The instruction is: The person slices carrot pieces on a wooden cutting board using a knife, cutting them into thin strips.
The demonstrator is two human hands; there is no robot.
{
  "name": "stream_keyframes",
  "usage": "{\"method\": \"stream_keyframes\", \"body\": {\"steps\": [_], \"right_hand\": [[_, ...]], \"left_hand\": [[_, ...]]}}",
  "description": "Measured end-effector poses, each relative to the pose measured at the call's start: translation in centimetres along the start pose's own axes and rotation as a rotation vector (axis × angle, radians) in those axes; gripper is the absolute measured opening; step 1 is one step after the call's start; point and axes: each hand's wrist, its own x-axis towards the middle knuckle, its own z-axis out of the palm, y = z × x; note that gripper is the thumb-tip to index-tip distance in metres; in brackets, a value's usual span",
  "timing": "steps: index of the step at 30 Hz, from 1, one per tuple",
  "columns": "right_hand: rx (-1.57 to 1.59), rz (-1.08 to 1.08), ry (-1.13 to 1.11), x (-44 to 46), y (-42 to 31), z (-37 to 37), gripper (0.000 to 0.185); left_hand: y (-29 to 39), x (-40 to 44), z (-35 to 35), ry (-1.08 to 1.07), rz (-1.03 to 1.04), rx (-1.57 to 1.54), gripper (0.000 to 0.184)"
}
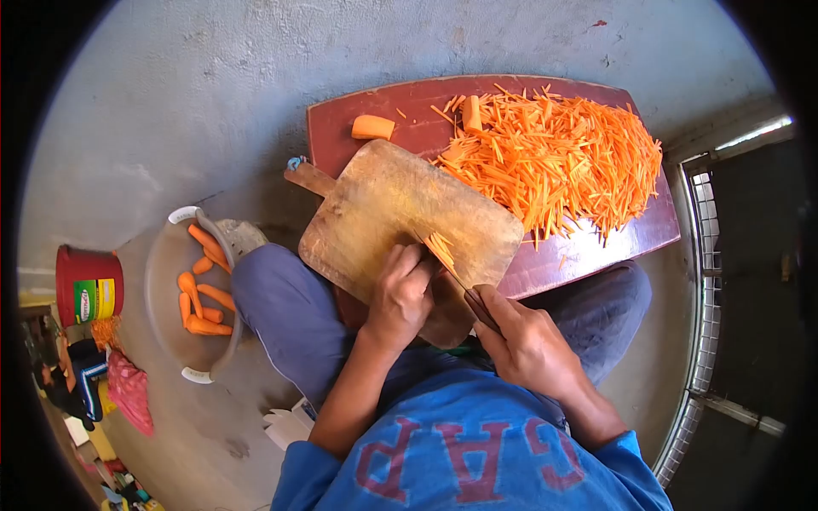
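Note:
My right hand (530, 345) grips the handle of a knife (464, 285), its blade resting on a worn wooden cutting board (366, 221). Thin carrot strips (440, 249) lie against the blade's right side. My left hand (400, 294) presses down on the board just left of the blade, fingers curled together; whatever is under them is hidden. Behind the board, a large heap of shredded carrot (562, 162) covers the right part of a dark red table (332, 128). Two cut carrot chunks, one by the board (373, 128) and one upright at the heap (472, 113), are also there.
A grey tub (162, 315) with several whole carrots (204, 325) stands on the floor at left. Beyond it are a red bucket (89, 285), a pink bag (128, 387) and another person (83, 375). A wall runs behind the table; a dark door (758, 281) is at right.

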Motion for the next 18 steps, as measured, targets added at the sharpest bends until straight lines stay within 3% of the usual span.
{"method": "stream_keyframes", "body": {"steps": [3,9,12,18], "right_hand": [[0.007,-0.080,0.084,1.9,1.5,2.0,0.050],[0.076,-0.042,0.028,0.7,-0.4,-0.1,0.042],[0.048,0.039,-0.004,0.7,-0.5,0.2,0.044],[0.077,-0.020,0.002,2.2,0.7,0.9,0.045]], "left_hand": [[-0.1,0.1,-0.3,-0.035,0.007,0.042,0.032],[0.2,0.3,-0.2,0.024,-0.002,-0.021,0.034],[-0.1,-0.1,0.0,0.028,0.007,-0.024,0.036],[-0.1,0.0,-0.3,-0.001,0.024,0.051,0.034]]}}
